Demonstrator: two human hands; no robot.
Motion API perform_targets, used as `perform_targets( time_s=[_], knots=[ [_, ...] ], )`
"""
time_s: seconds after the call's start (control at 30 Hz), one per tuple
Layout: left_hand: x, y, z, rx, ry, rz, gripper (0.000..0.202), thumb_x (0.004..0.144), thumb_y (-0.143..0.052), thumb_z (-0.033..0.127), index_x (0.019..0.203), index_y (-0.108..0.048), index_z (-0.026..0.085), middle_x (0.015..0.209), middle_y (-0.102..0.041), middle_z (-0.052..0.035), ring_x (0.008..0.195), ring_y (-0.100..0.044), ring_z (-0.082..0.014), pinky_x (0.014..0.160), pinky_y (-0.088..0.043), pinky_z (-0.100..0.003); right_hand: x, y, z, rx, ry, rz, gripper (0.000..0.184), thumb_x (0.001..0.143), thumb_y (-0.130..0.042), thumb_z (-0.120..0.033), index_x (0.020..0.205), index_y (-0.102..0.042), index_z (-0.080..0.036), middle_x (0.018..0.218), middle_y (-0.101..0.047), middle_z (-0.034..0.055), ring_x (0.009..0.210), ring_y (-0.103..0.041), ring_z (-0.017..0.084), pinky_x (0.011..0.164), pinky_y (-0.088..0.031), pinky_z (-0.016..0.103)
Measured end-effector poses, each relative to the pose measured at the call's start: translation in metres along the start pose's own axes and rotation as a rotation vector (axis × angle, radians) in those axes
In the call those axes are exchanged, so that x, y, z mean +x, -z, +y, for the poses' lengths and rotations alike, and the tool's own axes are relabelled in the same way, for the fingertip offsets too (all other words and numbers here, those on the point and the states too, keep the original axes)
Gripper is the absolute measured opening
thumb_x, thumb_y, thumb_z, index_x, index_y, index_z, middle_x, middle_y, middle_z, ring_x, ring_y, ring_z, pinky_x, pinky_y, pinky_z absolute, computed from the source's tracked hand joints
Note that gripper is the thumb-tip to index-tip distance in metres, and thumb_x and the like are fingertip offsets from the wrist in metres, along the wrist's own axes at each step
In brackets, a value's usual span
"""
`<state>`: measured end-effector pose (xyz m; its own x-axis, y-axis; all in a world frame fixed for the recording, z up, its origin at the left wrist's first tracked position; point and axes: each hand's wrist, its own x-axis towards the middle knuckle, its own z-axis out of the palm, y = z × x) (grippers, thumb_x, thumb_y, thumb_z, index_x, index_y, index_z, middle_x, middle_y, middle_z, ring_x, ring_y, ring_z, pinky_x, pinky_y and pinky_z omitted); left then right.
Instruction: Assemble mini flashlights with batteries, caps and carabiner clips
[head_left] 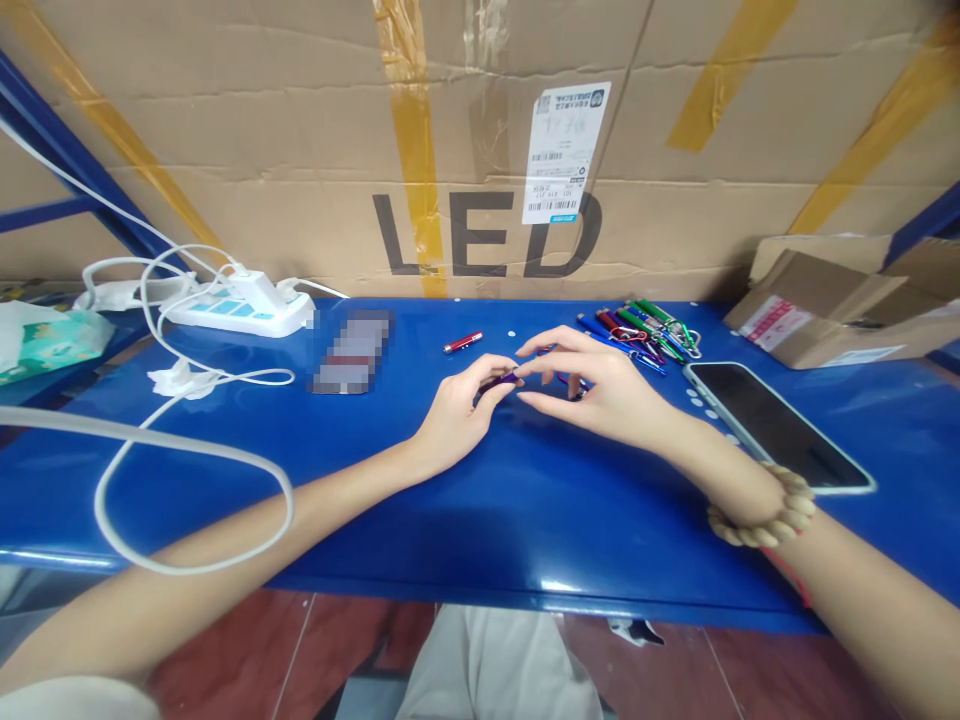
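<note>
My left hand [466,408] is closed on a small purple metal penlight [499,381], pinched between thumb and fingers above the blue table. My right hand [592,385] hovers just to the right, its fingers apart and curved, the fingertips close to the penlight's end. Whether they touch it I cannot tell. Beyond the hands a small red penlight [463,343] lies alone on the table. Several penlights with clips [645,330], green, blue and red, lie in a pile behind my right hand, which partly hides other small pieces beneath it.
A phone [780,425] lies at right beside several small white discs [697,402]. An open cardboard box [832,305] stands behind it. At left are a white power strip [240,305], looping white cables [195,570] and a blurred-out object [354,350]. A large carton [300,150] backs the blue table [450,530].
</note>
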<state>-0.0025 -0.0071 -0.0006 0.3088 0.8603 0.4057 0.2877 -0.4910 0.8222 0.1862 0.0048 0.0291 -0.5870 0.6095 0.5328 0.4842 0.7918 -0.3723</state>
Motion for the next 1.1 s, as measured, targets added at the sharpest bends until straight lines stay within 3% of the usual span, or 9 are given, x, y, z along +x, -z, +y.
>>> perform_targets(
  time_s=[0.1,0.17,0.3,0.47,0.67,0.83,1.0,1.1],
  knots=[
    [0.001,0.0,0.001,-0.002,0.053,0.067,0.006,0.087,-0.049,0.018,0.093,-0.05,0.018,0.093,-0.068,-0.0034,0.095,-0.066,-0.0149,0.089,-0.049,-0.027,0.001,0.01,0.013,-0.048,-0.142,0.118,0.022,0.08,-0.062,-0.033,0.097,-0.065,-0.019,0.095,-0.065,0.0045,0.066,-0.059,0.012,0.053,-0.047,0.023],
    [0.001,0.0,0.001,-0.005,0.081,0.093,0.005,0.087,-0.049,0.017,0.091,-0.047,0.018,0.091,-0.068,-0.003,0.093,-0.066,-0.0145,0.089,-0.048,-0.028,-0.001,0.015,0.028,-0.201,-0.237,0.157,0.022,0.082,-0.058,-0.033,0.099,-0.065,-0.019,0.093,-0.066,0.0046,0.069,-0.06,0.014,0.06,-0.048,0.027],
    [0.0,-0.001,0.002,0.005,0.068,0.082,0.006,0.085,-0.052,0.018,0.089,-0.047,0.019,0.089,-0.067,-0.0023,0.093,-0.065,-0.0146,0.087,-0.047,-0.027,-0.009,0.012,0.065,-0.533,-0.27,0.035,0.03,0.09,-0.044,-0.028,0.109,-0.065,-0.02,0.111,-0.062,0.0103,0.1,-0.056,0.027,0.08,-0.044,0.041],
    [0.0,-0.002,0.002,-0.006,0.034,0.051,0.007,0.084,-0.054,0.02,0.089,-0.049,0.019,0.09,-0.066,-0.0021,0.092,-0.065,-0.0147,0.088,-0.047,-0.028,-0.013,0.001,0.087,-0.619,-0.256,-0.128,0.036,0.093,-0.038,-0.036,0.114,-0.066,-0.025,0.124,-0.055,0.012,0.112,-0.046,0.032,0.085,-0.037,0.048],
    [0.0,0.0,0.008,-0.006,0.025,0.014,0.01,0.084,-0.053,0.015,0.084,-0.045,0.019,0.09,-0.07,-0.0025,0.093,-0.066,-0.0141,0.09,-0.045,-0.028,-0.01,0.004,0.082,-0.643,-0.216,-0.072,0.025,0.088,-0.052,-0.037,0.086,-0.073,-0.024,0.117,-0.059,0.0087,0.108,-0.048,0.029,0.083,-0.035,0.045],
    [-0.001,0.001,0.009,-0.011,0.023,-0.017,0.012,0.083,-0.055,0.015,0.083,-0.044,0.02,0.09,-0.071,-0.0019,0.095,-0.066,-0.0145,0.091,-0.045,-0.028,-0.008,0.006,0.074,-0.621,-0.2,-0.027,0.02,0.085,-0.057,-0.03,0.077,-0.071,-0.019,0.11,-0.063,0.0087,0.102,-0.052,0.029,0.081,-0.037,0.044],
    [-0.001,0.001,0.007,-0.015,0.032,-0.028,0.011,0.083,-0.055,0.017,0.084,-0.044,0.019,0.088,-0.07,-0.0014,0.092,-0.067,-0.0146,0.09,-0.045,-0.028,0.0,0.004,0.04,-0.262,-0.134,0.18,0.016,0.083,-0.061,-0.034,0.078,-0.071,-0.021,0.099,-0.065,0.0056,0.095,-0.057,0.023,0.084,-0.042,0.041],
    [0.0,0.001,0.006,-0.02,0.044,-0.05,0.01,0.083,-0.055,0.017,0.084,-0.045,0.019,0.087,-0.069,-0.001,0.091,-0.067,-0.0147,0.089,-0.046,-0.027,0.004,-0.001,0.016,-0.062,-0.092,0.192,0.014,0.082,-0.062,-0.031,0.079,-0.069,-0.02,0.094,-0.064,0.0061,0.092,-0.058,0.02,0.086,-0.044,0.038]
  ],
)
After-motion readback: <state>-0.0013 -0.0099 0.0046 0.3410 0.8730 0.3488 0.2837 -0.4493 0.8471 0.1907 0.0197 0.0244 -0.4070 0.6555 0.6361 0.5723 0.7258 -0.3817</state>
